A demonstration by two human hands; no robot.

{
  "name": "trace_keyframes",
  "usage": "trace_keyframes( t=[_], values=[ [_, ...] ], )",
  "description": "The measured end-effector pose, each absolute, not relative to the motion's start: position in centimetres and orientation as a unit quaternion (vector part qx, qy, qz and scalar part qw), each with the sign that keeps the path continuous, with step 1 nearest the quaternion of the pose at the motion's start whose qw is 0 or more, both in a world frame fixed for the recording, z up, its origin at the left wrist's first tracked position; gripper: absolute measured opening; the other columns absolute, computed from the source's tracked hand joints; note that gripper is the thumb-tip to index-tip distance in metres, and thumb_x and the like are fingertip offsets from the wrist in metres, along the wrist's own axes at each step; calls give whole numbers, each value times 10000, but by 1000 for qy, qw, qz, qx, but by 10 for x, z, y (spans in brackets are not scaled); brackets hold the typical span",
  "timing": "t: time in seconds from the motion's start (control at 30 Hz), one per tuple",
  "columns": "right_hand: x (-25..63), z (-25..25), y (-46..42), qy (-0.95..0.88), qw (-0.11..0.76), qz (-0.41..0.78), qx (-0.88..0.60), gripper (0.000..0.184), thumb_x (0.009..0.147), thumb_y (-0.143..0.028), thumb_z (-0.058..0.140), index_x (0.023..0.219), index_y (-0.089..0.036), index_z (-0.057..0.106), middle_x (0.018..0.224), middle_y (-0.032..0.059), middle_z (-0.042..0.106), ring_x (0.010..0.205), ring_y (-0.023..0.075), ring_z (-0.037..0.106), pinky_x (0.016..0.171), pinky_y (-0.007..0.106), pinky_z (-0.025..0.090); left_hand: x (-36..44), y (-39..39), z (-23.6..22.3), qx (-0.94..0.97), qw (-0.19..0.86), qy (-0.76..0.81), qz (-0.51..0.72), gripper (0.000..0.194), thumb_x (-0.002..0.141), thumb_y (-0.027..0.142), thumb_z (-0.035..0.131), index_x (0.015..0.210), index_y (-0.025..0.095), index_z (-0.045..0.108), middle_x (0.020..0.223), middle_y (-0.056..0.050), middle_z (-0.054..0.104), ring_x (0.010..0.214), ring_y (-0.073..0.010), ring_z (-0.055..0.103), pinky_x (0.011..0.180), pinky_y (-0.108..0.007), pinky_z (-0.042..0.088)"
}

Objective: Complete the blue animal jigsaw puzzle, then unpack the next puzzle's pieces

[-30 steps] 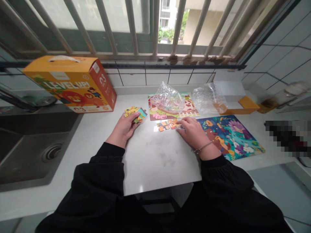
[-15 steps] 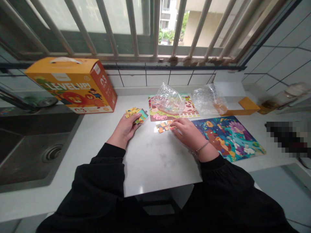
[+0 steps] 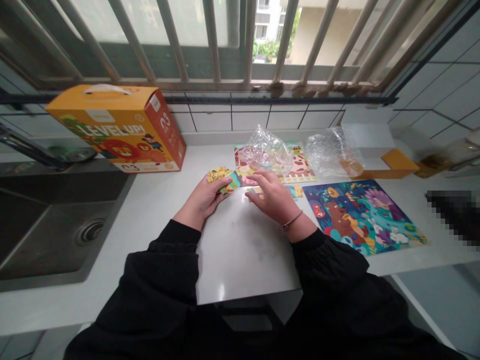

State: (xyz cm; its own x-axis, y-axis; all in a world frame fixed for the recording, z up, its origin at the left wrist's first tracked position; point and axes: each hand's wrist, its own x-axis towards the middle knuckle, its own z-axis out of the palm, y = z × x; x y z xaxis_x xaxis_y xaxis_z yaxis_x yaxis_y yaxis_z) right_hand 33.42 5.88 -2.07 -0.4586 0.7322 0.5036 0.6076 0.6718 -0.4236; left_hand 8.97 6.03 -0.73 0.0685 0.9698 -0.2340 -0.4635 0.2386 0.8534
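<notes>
My left hand is closed round a stack of jigsaw puzzle pieces, yellow and teal on top. Close by, my right hand has its thumb and fingers apart, with nothing seen between them. It hovers over a short row of joined puzzle pieces on the white counter and hides the middle of that row. Behind the hands lies a farm-scene puzzle with a cow and a fence, partly under crumpled clear plastic. Right of my right hand lies a dark blue forest-animal puzzle.
An orange "LEVEL UP!" box stands at the back left, beside a steel sink. More clear plastic wrap and an open white and orange carton sit at the back right. Window bars rise behind the counter.
My right hand has let go of the puzzle pieces and moved left toward my left hand, its fingers now apart. The camera view has shifted slightly.
</notes>
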Motion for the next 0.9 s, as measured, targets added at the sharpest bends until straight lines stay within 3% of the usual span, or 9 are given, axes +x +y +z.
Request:
trace_keyframes(
  t=[0.07,0.13,0.27,0.4,0.53,0.73,0.9],
  values=[
    [333,-23,61,-842,384,102,-364,592,1036,-378,820,1586,-246,645,1585,178,674,1514,363,621,1282,589,531,93,57,-8,322,688,406,508,461,771,168,989,1193,121,810,1160,-125,877,904,-210,851,759,-260,726],
    [332,-28,63,-848,393,120,-334,594,1051,-400,811,1602,-263,636,1593,161,688,1509,344,645,1280,575,550,95,54,-8,338,706,396,481,514,766,185,1014,1231,120,806,1203,-143,871,919,-223,856,770,-274,730],
    [333,-34,64,-854,372,137,-337,503,1086,-382,777,1568,-281,677,1498,127,773,1403,315,731,1229,530,598,96,51,-7,338,722,394,458,487,811,216,1022,1241,147,804,1203,-140,869,892,-214,856,767,-274,733],
    [333,-32,63,-848,348,145,-373,536,1056,-429,827,1556,-286,695,1471,123,793,1354,329,759,1206,521,606,94,53,-6,298,722,410,470,307,940,279,938,1186,152,805,1126,-131,864,856,-218,855,720,-286,741],
    [332,-30,61,-840,352,146,-386,541,1032,-491,852,1504,-261,723,1344,126,832,1209,321,807,1139,502,637,92,56,-8,281,727,404,479,278,962,228,880,1209,131,800,1154,-147,859,885,-228,858,746,-306,747],
    [328,-32,59,-828,396,153,-366,504,983,-501,907,1394,-251,755,1299,112,844,1076,296,827,1092,485,654,89,58,-11,254,746,385,481,280,966,192,843,1231,116,794,1158,-153,864,900,-229,855,784,-318,746],
    [310,-28,60,-769,451,230,-390,545,927,-568,944,1331,-257,752,1134,78,845,936,263,815,968,460,688,86,58,-7,238,757,358,493,281,1010,255,839,1255,130,782,1200,-149,860,959,-243,861,807,-352,758]
  ],
)
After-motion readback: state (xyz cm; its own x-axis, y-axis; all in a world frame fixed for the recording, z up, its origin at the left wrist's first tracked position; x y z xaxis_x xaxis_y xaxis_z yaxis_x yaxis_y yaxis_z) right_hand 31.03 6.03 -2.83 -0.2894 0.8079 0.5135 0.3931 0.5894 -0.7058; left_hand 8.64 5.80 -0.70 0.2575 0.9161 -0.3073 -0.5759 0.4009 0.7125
